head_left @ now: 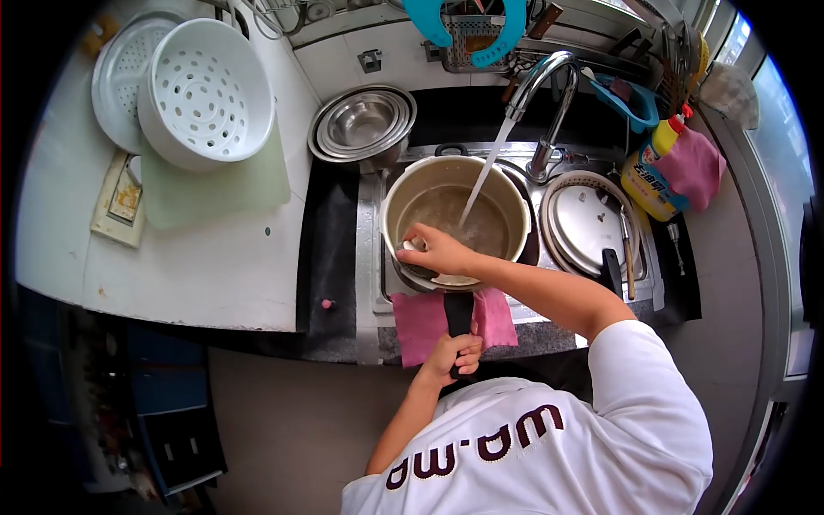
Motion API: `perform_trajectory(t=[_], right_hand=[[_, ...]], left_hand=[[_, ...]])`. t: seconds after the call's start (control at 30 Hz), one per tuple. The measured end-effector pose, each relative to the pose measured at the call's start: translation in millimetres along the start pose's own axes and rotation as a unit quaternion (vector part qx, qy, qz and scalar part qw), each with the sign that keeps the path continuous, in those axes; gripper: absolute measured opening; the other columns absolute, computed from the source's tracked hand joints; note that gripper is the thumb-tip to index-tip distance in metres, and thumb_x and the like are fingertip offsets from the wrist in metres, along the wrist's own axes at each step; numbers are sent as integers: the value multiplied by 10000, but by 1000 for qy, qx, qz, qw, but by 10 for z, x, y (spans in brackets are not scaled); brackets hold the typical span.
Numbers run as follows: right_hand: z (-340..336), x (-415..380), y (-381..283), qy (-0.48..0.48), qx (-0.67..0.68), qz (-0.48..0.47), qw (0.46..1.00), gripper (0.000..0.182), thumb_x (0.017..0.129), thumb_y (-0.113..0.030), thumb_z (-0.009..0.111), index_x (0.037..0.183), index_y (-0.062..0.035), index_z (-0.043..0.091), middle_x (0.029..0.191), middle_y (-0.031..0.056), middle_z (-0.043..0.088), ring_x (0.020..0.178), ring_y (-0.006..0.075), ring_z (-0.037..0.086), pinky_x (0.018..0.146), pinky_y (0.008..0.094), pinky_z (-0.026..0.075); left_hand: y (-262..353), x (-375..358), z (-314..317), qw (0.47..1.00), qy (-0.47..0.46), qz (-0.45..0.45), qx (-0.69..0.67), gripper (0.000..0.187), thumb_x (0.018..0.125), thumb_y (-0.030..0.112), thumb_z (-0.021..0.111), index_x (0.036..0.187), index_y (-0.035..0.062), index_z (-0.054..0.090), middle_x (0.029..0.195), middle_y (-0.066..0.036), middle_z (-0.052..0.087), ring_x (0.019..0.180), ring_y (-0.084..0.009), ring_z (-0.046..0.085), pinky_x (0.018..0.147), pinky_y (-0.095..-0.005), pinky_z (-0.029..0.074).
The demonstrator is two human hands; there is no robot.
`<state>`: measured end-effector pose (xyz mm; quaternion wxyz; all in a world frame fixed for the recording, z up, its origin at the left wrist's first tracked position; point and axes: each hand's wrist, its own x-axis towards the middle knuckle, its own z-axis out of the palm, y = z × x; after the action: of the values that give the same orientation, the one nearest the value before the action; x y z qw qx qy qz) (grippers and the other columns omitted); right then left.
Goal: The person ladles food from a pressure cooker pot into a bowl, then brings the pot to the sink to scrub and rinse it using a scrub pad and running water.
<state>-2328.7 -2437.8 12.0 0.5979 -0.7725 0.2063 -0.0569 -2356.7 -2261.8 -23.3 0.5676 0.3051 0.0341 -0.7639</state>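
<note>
A deep metal pot with a long black handle sits over the sink, with water in it. My left hand is wrapped around that handle at the counter's front edge. At the pot's near-left rim, my right hand is closed on a small scrubber with a pale top and dark underside. Its lower part is partly hidden by my fingers. A stream of water runs from the curved faucet into the pot. Under the handle, a pink cloth hangs over the counter edge.
Nested metal bowls stand left of the sink. At its right are a lid, a brush-like tool and a yellow cleaner bottle with a pink cloth. A white perforated basket rests on the left counter.
</note>
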Motion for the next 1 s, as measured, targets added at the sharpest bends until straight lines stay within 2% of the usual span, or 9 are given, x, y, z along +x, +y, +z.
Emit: perform_trajectory(t=[0.07, 0.13, 0.27, 0.43, 0.57, 0.63, 0.73, 0.87, 1.0], right_hand=[[-232, -46, 219, -155, -116, 116, 974, 433, 743, -363, 630, 1059, -84, 531, 1015, 188, 542, 909, 336, 566, 799, 408, 453], [-412, -73, 444, -239, -430, 11, 871, 437, 708, -329, 662, 1092, -157, 543, 1086, 167, 521, 965, 304, 555, 810, 418, 449], [-639, 197, 877, -122, -680, -168, 703, 392, 744, -243, 591, 1131, -276, 536, 1230, 136, 434, 1094, 270, 485, 827, 385, 439], [-581, 241, 1017, -152, -692, 98, 699, 450, 746, -283, 589, 1172, -167, 504, 1237, 175, 443, 1067, 301, 511, 792, 432, 464], [-233, 279, 978, -422, -535, 23, 732, 404, 779, -239, 498, 1115, -20, 542, 998, 231, 592, 910, 317, 587, 702, 411, 497], [-74, 481, 933, -378, -256, 205, 866, 545, 750, -353, 552, 1160, 0, 485, 1077, 231, 536, 923, 297, 580, 522, 369, 516], [100, 566, 841, -101, -170, 32, 980, 679, 751, -411, 585, 1242, 7, 371, 1193, 287, 447, 1072, 450, 453, 948, 435, 350], [-111, 724, 882, 41, -496, -142, 856, 555, 780, -307, 554, 1262, -91, 383, 1184, 225, 408, 1049, 379, 453, 835, 414, 448], [-442, 622, 1148, -6, -678, -22, 735, 487, 777, -268, 514, 1221, -76, 448, 1142, 211, 475, 1080, 355, 466, 741, 402, 492]], left_hand=[[-6, 14, -53, 999, -16, 11, -26, 131, 829, 0, 452, 922, 91, 459, 545, 35, 338, 366, -42, 314, 325, -199, 278], [-7, 11, -44, 999, -29, 15, -37, 132, 829, 0, 454, 927, 89, 460, 547, 35, 341, 366, -42, 315, 325, -199, 281], [-39, 19, -67, 997, -49, 20, -48, 131, 830, 4, 460, 935, 82, 461, 555, 34, 346, 369, -39, 318, 326, -197, 285], [-19, 41, -48, 997, -47, 19, -62, 130, 831, 7, 462, 935, 85, 457, 557, 33, 345, 368, -40, 323, 325, -198, 289], [1, 62, -12, 996, -51, 12, -67, 135, 824, 8, 463, 927, 93, 447, 555, 34, 343, 364, -45, 320, 320, -204, 290], [-18, 58, 10, 997, -40, -4, -62, 123, 814, 13, 468, 887, 103, 430, 544, 33, 338, 361, -46, 315, 318, -208, 284], [-23, 24, 28, 999, -26, 0, -36, 125, 805, 27, 502, 852, 108, 419, 558, 27, 367, 368, -44, 333, 329, -210, 287], [-38, 26, 32, 999, -24, 21, -30, 132, 800, 25, 506, 852, 99, 410, 560, 26, 369, 367, -41, 330, 329, -205, 288], [-42, 18, 34, 1000, -11, 17, -17, 118, 809, 19, 477, 873, 95, 414, 549, 25, 344, 354, -45, 309, 312, -205, 273]])
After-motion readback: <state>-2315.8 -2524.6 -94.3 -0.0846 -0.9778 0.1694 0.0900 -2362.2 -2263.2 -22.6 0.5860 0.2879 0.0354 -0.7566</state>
